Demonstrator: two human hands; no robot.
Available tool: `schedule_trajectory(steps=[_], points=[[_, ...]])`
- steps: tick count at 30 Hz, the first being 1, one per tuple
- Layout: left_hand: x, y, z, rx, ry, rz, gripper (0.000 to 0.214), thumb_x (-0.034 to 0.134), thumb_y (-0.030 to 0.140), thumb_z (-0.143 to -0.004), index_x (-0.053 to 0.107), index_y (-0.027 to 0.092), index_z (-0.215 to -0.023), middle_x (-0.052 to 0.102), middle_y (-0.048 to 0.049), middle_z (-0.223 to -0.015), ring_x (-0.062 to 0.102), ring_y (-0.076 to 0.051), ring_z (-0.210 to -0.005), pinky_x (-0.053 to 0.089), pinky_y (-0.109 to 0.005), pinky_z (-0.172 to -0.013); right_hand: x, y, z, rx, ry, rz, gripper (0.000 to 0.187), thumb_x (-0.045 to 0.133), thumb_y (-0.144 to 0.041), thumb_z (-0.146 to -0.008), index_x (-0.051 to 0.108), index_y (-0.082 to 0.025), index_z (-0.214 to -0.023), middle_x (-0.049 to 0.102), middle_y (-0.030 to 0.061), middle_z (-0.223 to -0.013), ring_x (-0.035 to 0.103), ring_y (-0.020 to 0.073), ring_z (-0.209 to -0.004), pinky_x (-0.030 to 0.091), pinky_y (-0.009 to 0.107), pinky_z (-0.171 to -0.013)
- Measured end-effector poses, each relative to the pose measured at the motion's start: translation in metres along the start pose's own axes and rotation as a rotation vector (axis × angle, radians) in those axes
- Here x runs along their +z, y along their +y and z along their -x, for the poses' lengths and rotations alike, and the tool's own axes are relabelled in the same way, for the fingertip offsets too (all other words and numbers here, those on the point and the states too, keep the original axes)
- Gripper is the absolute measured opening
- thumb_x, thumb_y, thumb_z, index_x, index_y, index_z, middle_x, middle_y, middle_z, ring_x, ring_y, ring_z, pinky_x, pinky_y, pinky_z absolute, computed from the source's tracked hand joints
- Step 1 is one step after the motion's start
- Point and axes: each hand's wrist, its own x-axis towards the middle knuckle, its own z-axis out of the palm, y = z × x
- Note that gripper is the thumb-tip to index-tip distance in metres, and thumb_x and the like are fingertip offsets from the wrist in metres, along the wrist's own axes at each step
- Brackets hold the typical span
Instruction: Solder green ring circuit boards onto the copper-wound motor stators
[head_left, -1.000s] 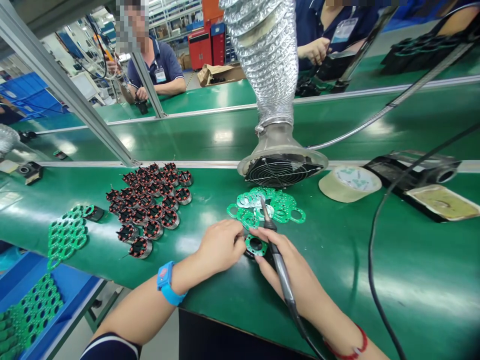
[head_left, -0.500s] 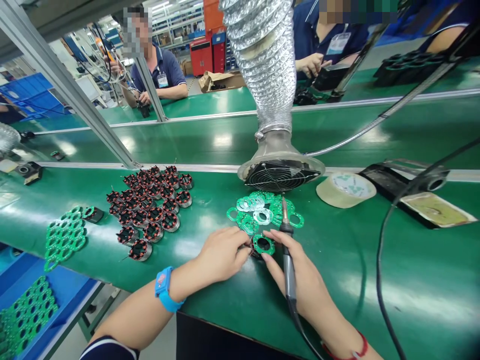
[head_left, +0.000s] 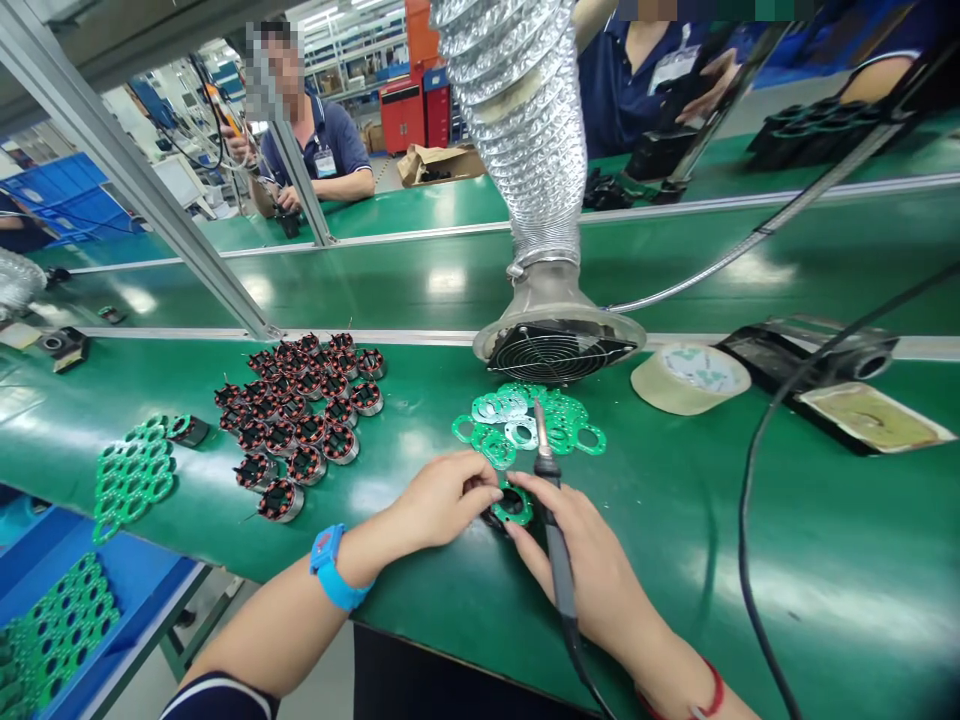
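Observation:
A green ring-shaped circuit board [head_left: 519, 518] sits on a dark motor stator [head_left: 493, 520] at the front of the bench. My left hand [head_left: 442, 500] is closed at its left side, thumb and fingers pinching the board's edge. Across my right hand [head_left: 604, 560] lies a soldering iron [head_left: 559, 570], gripped with its tip pointing up and away. The thumb and forefinger of that hand also touch the board's right side. Just beyond is a loose pile of green and pale ring boards [head_left: 555, 410]. My fingers hide much of the stator.
Several copper-wound stators [head_left: 307, 425] stand to the left, beside a sheet of ring boards [head_left: 135, 470]. A fume extractor hood [head_left: 559, 330] hangs over the pile. Rightward are a tape roll [head_left: 690, 380], a soldering stand with sponge [head_left: 874, 415] and a black cable [head_left: 757, 500]. Co-workers sit opposite.
Both hands, with the board and stator, have shifted slightly left. The soldering iron's tip has swung left over the pile. The left thumb now lies over the board's edge.

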Motion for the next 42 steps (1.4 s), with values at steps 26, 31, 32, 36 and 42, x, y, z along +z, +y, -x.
schedule_trajectory(steps=[26,31,32,36,42], points=[[0.004,0.001,0.000,-0.114,0.034,-0.120,0.013,0.048,0.008,-0.071,0.045,0.018,-0.063,0.043,0.0048,-0.059,0.039,-0.011,-0.057,0.027,-0.022,-0.054,-0.018,-0.002,0.014,0.170,0.282,-0.291,0.022,0.047,-0.029,-0.091,0.062,-0.021,-0.105,0.064,0.0018,-0.065,0.062,0.0171,-0.057,0.051,0.032,-0.056],[0.004,0.001,-0.001,-0.142,0.039,-0.103,0.014,0.048,0.008,-0.070,0.044,0.019,-0.062,0.044,0.0050,-0.058,0.040,-0.011,-0.056,0.027,-0.023,-0.054,-0.021,0.000,0.014,0.088,0.254,-0.313,0.020,0.047,-0.031,-0.091,0.064,-0.022,-0.094,0.061,0.0011,-0.060,0.060,0.0178,-0.056,0.049,0.034,-0.055],[0.005,0.002,-0.001,-0.142,0.044,-0.098,0.014,0.048,0.008,-0.070,0.043,0.019,-0.062,0.044,0.0051,-0.058,0.040,-0.011,-0.056,0.027,-0.023,-0.054,-0.021,0.000,0.013,0.082,0.247,-0.314,0.019,0.047,-0.030,-0.091,0.064,-0.022,-0.095,0.061,0.0012,-0.061,0.060,0.0173,-0.056,0.049,0.033,-0.055],[0.005,0.003,-0.001,-0.151,0.047,-0.083,0.014,0.048,0.008,-0.070,0.043,0.019,-0.062,0.043,0.0055,-0.057,0.039,-0.011,-0.055,0.026,-0.023,-0.053,-0.022,0.000,0.012,0.061,0.227,-0.329,0.019,0.047,-0.029,-0.091,0.064,-0.023,-0.096,0.062,0.0013,-0.062,0.059,0.0169,-0.057,0.048,0.032,-0.054],[0.005,0.002,-0.001,-0.146,0.047,-0.108,0.015,0.049,0.010,-0.070,0.041,0.019,-0.062,0.043,0.0049,-0.059,0.039,-0.011,-0.055,0.025,-0.023,-0.053,-0.016,-0.002,0.011,0.153,0.260,-0.307,0.030,0.049,-0.021,-0.091,0.054,-0.023,-0.120,0.071,0.0016,-0.075,0.066,0.0177,-0.068,0.053,0.033,-0.068]])
